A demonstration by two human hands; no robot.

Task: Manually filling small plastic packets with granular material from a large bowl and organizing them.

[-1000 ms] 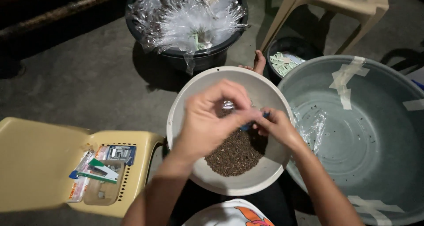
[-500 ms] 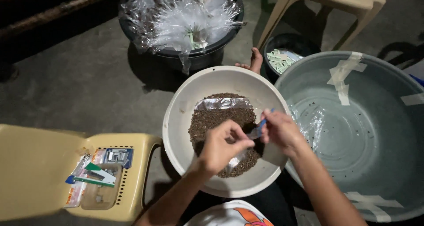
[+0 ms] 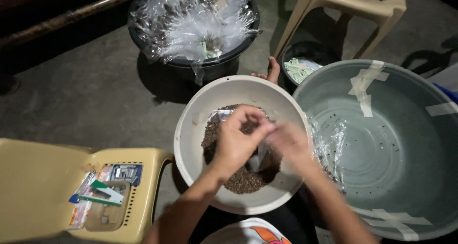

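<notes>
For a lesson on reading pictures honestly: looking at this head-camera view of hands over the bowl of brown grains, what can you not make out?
- Right hand: motion-blurred; its grip cannot be told.
- Small clear bag between the hands: mostly hidden by the left hand.
- Small items on the yellow chair: too small and dim to identify.
- Grey basin: cut off by the right and bottom edges.
- Contents of the black tub: glare on clear plastic, cut by the top edge.

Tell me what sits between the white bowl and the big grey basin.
In the head view, crumpled clear plastic bags lie between the white bowl and the grey basin, draped over the basin's near wall.
</notes>
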